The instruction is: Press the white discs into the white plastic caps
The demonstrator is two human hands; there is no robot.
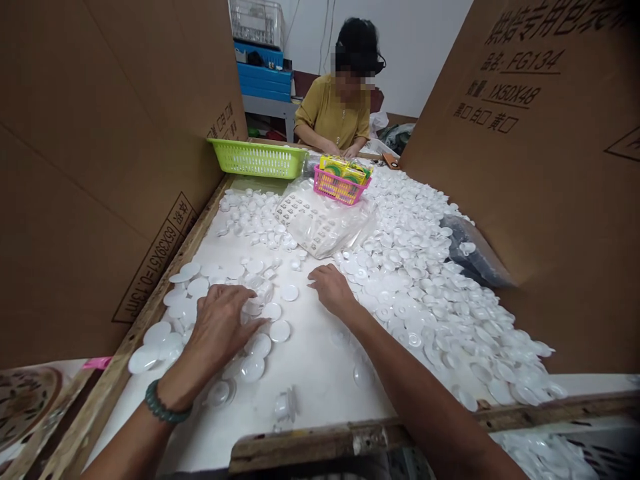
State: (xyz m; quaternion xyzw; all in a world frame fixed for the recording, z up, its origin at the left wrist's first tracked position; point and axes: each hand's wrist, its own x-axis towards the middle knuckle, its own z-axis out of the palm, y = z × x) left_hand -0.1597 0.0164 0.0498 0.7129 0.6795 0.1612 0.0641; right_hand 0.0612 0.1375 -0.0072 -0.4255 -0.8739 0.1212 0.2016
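My left hand, with a green bead bracelet at the wrist, is over the left heap of white plastic discs. Its thumb stands apart from the fingers, beside loose discs and some clear plastic pieces; nothing shows in its grip. My right hand is at mid-table by the edge of the large right-hand heap of small white plastic dishes. Its fingers are curled together, and whatever they may hold is hidden. Close to me, a small white stacked piece is on the white tabletop.
Cardboard walls flank the table on both sides. Farther back are a green basket, a pink basket with yellow packs, and a printed plastic bag. Another person sits opposite. A wooden rim edges the front.
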